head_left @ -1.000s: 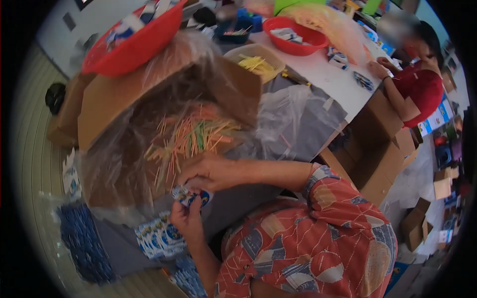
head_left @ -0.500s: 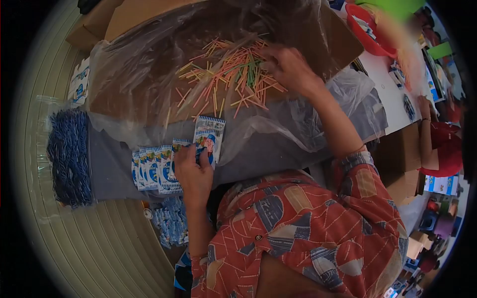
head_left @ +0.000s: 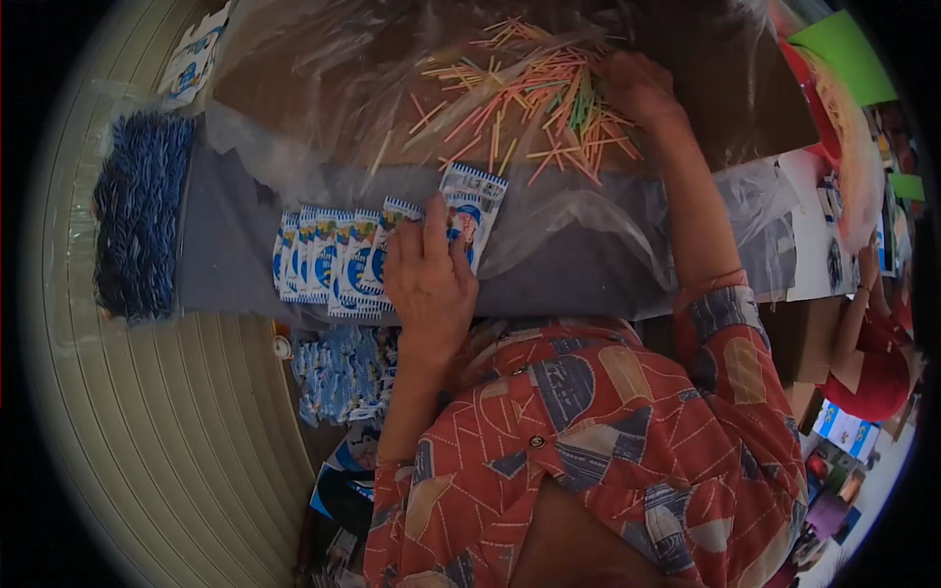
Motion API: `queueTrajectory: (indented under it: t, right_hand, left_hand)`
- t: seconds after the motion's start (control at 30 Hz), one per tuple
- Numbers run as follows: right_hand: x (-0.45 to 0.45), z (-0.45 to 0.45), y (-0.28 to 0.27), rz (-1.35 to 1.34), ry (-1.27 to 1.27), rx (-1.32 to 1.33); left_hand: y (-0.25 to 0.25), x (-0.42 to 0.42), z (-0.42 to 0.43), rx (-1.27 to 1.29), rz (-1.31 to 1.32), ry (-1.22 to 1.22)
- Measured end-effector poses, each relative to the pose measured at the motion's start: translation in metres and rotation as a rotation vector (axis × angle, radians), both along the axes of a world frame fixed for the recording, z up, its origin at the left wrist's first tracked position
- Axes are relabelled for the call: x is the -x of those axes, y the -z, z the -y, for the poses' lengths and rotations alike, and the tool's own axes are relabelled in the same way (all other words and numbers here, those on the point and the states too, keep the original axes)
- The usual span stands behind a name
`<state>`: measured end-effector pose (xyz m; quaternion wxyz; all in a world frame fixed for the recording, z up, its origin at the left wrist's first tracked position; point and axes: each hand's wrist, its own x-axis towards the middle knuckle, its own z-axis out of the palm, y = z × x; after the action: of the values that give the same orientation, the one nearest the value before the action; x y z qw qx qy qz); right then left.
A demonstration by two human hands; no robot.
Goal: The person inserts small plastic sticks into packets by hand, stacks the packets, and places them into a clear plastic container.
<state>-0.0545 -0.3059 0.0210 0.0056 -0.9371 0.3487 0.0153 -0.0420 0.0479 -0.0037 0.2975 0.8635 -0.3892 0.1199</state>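
Right arm (head_left: pixel 701 211) outstretched, fingers (head_left: pixel 616 83) perhaps curled.

Glossy, these rectangular blue-and-white plastic-film packets (head_left: pixel 321 257), shining on the matt grey cloth-like cover (head_left: pixel 588 289)! Far side, clear crinkled plastic sheeting (head_left: pixel 549 250), slick against dull brown cardboard (head_left: pixel 765 118), and thin multicoloured sticks (head_left: pixel 583 103), plain matt. Left, a ridged beige slatted surface (head_left: pixel 225 421); near, a soft red patterned cloth shirt (head_left: pixel 613 431).

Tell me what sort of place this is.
Likely a packing workshop: overlapping printed packets, loose colored sticks heaped on clear plastic, and a second person in red nearby.
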Motion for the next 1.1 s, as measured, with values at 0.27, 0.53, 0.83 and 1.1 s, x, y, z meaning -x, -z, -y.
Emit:
queueTrajectory:
  t: [0.27, 0.53, 0.83, 1.1]
  right_hand:
    - [-0.005, 0.007, 0.01, 0.025, -0.019, 0.043]
    - [-0.004, 0.002, 0.016, 0.026, 0.048, 0.006]
    - [0.007, 0.021, 0.024, 0.587, 0.028, -0.062]
    - [0.006, 0.021, 0.038, 0.878, -0.219, -0.09]
  left_hand:
    - [0.002, 0.0, -0.035, 0.206, -0.091, -0.103]
    - [0.015, -0.024, -0.046, 0.022, 0.253, -0.261]
    - [0.01, -0.019, -0.057, -0.074, 0.253, -0.245]
    - [-0.019, -0.005, -0.038, -0.137, 0.324, -0.249]
